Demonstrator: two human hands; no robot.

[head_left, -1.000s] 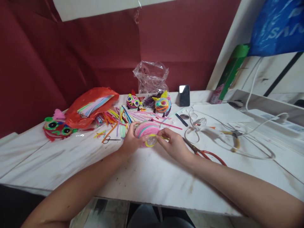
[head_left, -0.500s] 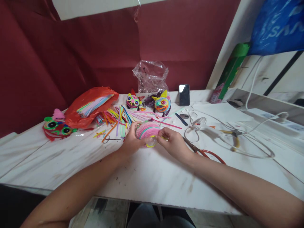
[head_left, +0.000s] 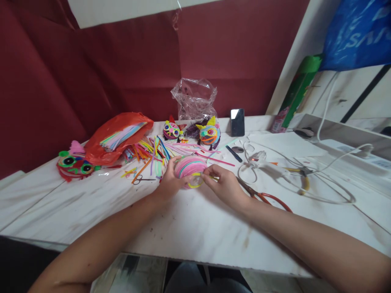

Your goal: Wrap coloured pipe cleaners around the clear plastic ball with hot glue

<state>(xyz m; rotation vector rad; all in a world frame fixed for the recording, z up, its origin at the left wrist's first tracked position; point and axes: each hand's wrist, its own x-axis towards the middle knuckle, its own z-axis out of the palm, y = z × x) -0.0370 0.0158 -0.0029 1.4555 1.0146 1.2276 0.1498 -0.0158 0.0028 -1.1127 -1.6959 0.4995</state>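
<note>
My left hand (head_left: pixel 171 179) is wrapped around the left side of a pink ball (head_left: pixel 190 166) ringed with pipe cleaners and a green stripe. On the ball's near side sits a clear round piece edged by a yellow pipe cleaner (head_left: pixel 195 186). My right hand (head_left: pixel 220 181) pinches the yellow pipe cleaner at the ball's right side, its loose end showing past the fingers. Small black scissors (head_left: pixel 143 179) lie left of the ball, and large red-handled scissors (head_left: pixel 262 196) lie beside my right wrist.
Loose pipe cleaners (head_left: pixel 149 152) and a red plastic bag (head_left: pixel 117 136) spread at left, near a decorated animal head (head_left: pixel 75 162). Two smaller heads (head_left: pixel 172 129) stand behind the ball. A phone (head_left: pixel 237 122) leans at the back. Pliers (head_left: pixel 304 179) and white cables (head_left: pixel 336 195) lie at right.
Both hands stay at the ball. The right fingers shift slightly along the yellow pipe cleaner at its near right side; the other objects lie as before.
</note>
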